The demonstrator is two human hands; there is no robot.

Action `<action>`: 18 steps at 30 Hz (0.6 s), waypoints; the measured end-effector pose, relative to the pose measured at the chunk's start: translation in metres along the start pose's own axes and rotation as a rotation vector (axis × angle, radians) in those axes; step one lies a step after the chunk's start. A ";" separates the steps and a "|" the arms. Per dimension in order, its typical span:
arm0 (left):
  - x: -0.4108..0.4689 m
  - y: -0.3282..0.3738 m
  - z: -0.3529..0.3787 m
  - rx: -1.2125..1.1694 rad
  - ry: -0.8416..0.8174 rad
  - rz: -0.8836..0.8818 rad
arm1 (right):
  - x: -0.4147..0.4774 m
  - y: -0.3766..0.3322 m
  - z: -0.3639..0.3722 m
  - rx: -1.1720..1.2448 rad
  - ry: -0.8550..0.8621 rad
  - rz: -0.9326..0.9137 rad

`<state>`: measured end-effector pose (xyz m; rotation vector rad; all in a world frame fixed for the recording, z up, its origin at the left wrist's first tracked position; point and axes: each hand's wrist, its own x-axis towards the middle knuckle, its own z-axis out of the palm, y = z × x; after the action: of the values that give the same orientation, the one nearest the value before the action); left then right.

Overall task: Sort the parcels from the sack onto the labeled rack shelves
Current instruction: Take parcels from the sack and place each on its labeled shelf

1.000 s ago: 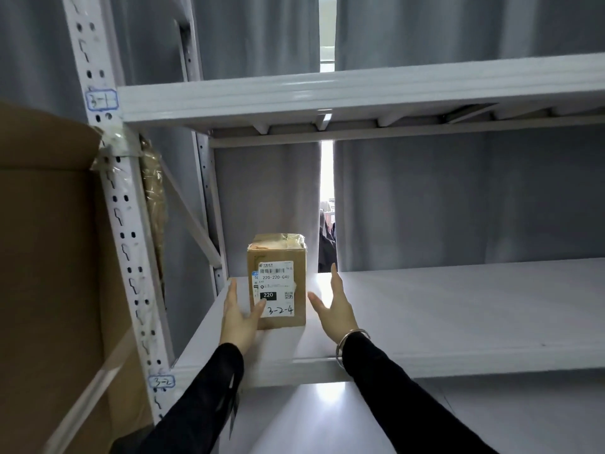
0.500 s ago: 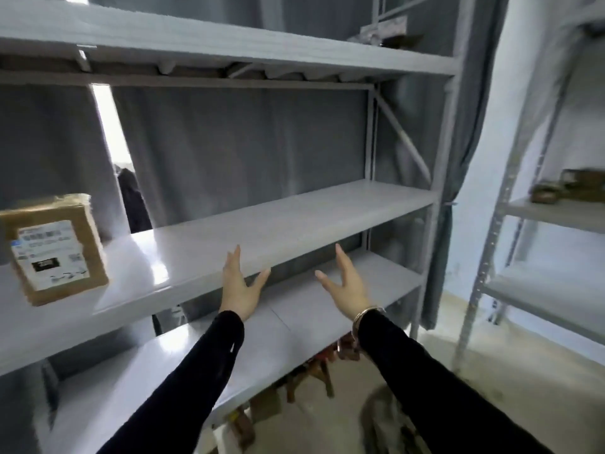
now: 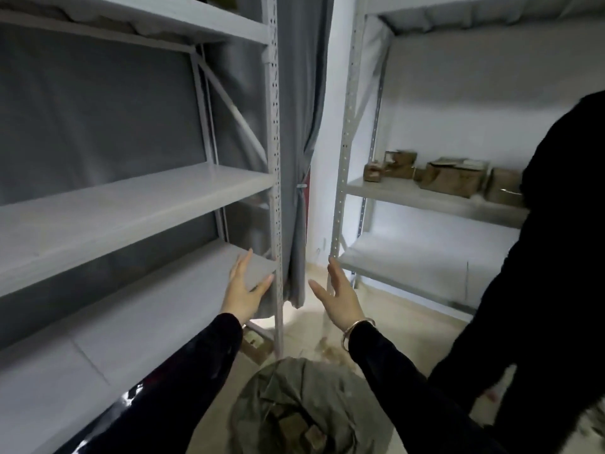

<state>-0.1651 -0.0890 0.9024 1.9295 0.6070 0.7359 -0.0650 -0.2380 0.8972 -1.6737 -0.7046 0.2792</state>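
Both hands empty. Left hand (image 3: 244, 291) and right hand (image 3: 340, 298) held out in front, palms facing each other, fingers spread and loose, nothing between them. Left hand in front of the end of the near rack's (image 3: 274, 132) lower shelf (image 3: 131, 319); contact with it cannot be told. Right hand hangs over bare floor between the two racks.

Sack (image 3: 304, 407) stands on the floor below the forearms, mouth open; brown parcels (image 3: 294, 427) visible inside, count unclear. More parcels (image 3: 451, 176) sit on the middle shelf of the far rack (image 3: 347, 132). Another person's dark sleeve (image 3: 540, 257) fills the right edge.

Judged step: between parcels. Next move calls for lowering the hands into the sack mouth, lifting one parcel, then reading its label against the shelf tags. No shelf tag is legible in this view.
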 end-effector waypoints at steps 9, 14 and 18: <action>0.054 -0.050 0.100 -0.102 -0.068 -0.124 | 0.072 0.081 -0.037 -0.037 0.007 0.054; 0.071 -0.148 0.162 -0.058 -0.173 -0.157 | 0.082 0.193 -0.007 -0.064 0.027 0.104; 0.068 -0.271 0.228 -0.103 -0.227 -0.186 | 0.081 0.319 0.020 -0.051 0.032 0.130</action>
<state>0.0153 -0.0635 0.5912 1.8026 0.5856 0.4158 0.0814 -0.1990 0.6044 -1.7719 -0.5842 0.3283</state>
